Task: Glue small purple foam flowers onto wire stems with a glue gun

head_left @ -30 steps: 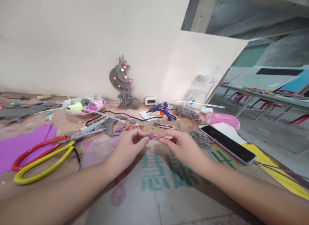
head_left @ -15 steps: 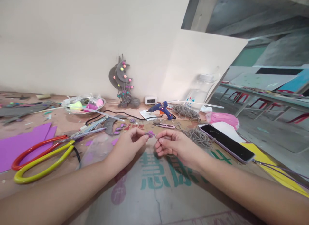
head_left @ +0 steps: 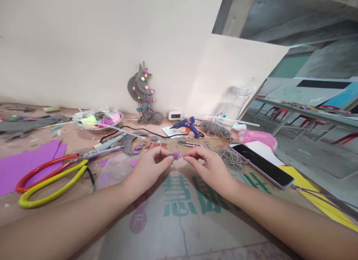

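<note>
A small purple flower-shaped piece (head_left: 176,155) with grey bits on it is held up above the printed cardboard (head_left: 179,230). My left hand (head_left: 149,166) pinches its left side between thumb and forefinger. From the other side, the thumb and forefinger of my right hand (head_left: 209,170) close on its right end; whether they grip the piece itself or a thin strand is too small to tell. Just beyond my left hand lie a grey crescent (head_left: 129,144) and several purple-and-grey bits (head_left: 137,149). A tangle of grey yarn (head_left: 231,158) lies by my right hand.
Large scissors (head_left: 53,185) with red and yellow handles lie left beside purple sheets (head_left: 25,167). Behind are a blue glue gun (head_left: 188,126), thread snips (head_left: 190,144), a small clock (head_left: 175,115) and a decorated grey moon ornament (head_left: 141,88). A phone (head_left: 263,165) lies right.
My right hand's fingers have drawn together into a pinch at the purple piece's right end, its lower fingers no longer fanned out below. The left hand keeps its hold.
</note>
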Tool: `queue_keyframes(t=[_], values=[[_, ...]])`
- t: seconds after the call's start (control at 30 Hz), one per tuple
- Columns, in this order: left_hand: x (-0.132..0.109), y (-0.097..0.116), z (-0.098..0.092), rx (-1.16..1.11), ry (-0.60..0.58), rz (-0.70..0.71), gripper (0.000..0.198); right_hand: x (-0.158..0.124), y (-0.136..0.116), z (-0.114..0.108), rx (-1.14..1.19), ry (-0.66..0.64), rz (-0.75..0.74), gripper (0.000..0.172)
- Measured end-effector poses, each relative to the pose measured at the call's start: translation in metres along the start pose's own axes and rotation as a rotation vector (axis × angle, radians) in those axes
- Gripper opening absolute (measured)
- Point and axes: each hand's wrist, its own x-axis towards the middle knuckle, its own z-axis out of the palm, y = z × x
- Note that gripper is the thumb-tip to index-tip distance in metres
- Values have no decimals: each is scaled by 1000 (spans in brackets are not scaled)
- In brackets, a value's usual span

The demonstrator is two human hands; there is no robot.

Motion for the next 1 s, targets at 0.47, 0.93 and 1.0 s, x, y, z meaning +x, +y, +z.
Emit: queue_keyframes(t=[0.47, 0.93, 1.0], values=[[1, 1, 1, -79, -145, -22, 17, 4, -3, 9, 368, -11, 213, 18], [-1, 0, 1, -55, -178, -9, 16, 2, 0, 14, 749, -176, 427, 25], [-1, 0, 1, -94, -189, 23, 17, 2, -1, 15, 753, -173, 428, 25]])
